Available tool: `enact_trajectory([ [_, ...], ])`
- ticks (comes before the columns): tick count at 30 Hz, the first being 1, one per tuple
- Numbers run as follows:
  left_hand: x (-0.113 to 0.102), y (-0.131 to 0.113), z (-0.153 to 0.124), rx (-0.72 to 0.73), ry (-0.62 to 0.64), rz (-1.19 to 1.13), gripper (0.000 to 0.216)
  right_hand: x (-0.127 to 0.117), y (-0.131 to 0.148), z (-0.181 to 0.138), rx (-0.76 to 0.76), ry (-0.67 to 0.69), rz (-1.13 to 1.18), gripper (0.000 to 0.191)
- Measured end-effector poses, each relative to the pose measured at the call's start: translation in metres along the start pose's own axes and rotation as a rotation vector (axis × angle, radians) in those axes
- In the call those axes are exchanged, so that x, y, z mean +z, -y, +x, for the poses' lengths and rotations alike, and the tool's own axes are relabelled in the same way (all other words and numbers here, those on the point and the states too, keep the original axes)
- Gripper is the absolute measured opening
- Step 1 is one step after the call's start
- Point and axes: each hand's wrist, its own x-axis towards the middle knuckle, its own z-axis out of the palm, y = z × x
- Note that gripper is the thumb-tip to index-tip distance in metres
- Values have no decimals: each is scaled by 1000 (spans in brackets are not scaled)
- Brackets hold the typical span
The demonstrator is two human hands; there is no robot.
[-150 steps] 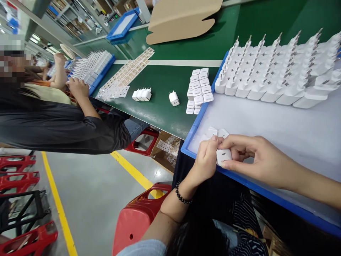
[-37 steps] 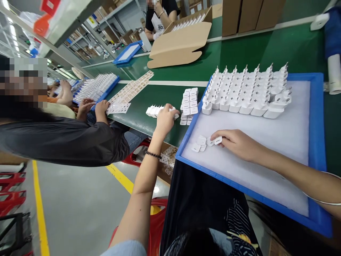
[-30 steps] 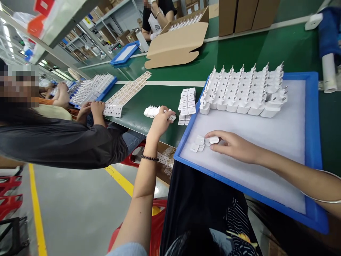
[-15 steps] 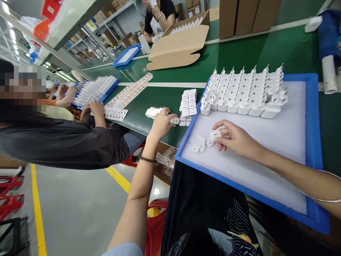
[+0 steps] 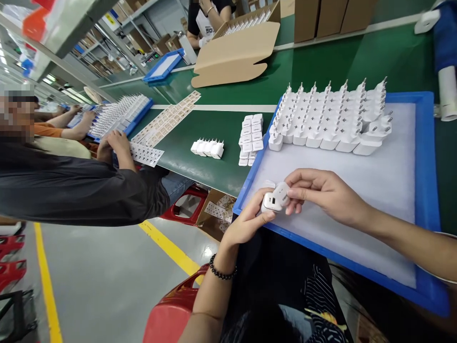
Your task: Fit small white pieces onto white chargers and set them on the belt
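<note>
My left hand grips a white charger plug at the near left corner of the blue tray, its port face toward me. My right hand pinches a small white cover piece and holds it against the top of that charger. A few loose cover pieces lie behind my fingers, mostly hidden. Several rows of white chargers stand prongs-up at the far end of the tray.
On the green belt sit a short row of chargers, a block of white cover pieces and label sheets. A co-worker's hands rest on a sheet at left. An open cardboard box lies farther back.
My left hand has come back from the belt with one charger and now holds it over the tray corner. My right hand picked up a cover piece and brought it to the charger.
</note>
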Motion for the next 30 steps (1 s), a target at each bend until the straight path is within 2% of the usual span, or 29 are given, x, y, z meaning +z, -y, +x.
enact_trajectory([
  [4, 7, 4, 4, 9, 54, -130, 61, 0, 0, -2, -27, -27, -26, 27],
  [8, 9, 4, 9, 18, 130, -198, 63, 0, -1, -4, 0, 31, -50, 28],
  [13, 10, 3, 9, 48, 109, -186, 59, 1, -5, -7, 15, 105, -47, 28],
  [22, 12, 4, 9, 103, 98, -232, 52, 5, -5, -9, -34, 129, -103, 30],
  [30, 12, 8, 9, 135, 110, -243, 51, 1, -9, -9, -15, 171, -58, 24],
])
